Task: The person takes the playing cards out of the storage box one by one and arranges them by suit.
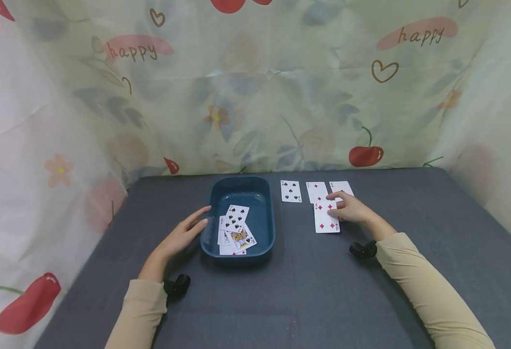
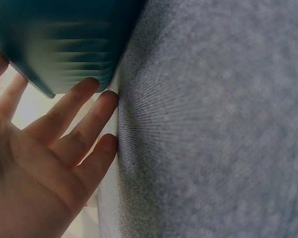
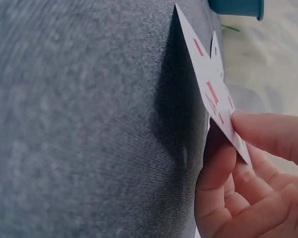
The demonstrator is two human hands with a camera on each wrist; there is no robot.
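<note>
Blue tray (image 1: 262,215) is touched by the straight-fingered left hand (image 1: 185,231), presumably for steadiness; right of it, diamond card (image 1: 327,221) is pinched by the right hand (image 1: 351,209)

From above, the head view faced forward and down across the table (image 1: 316,291); both wrist views, low and close, shared the tray (image 1: 263,220) with it.

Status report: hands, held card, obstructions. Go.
Right hand pinching diamond card, tilted. Left hand, fingers spread, at left side of blue tray. Nothing seen blocking the card.
</note>
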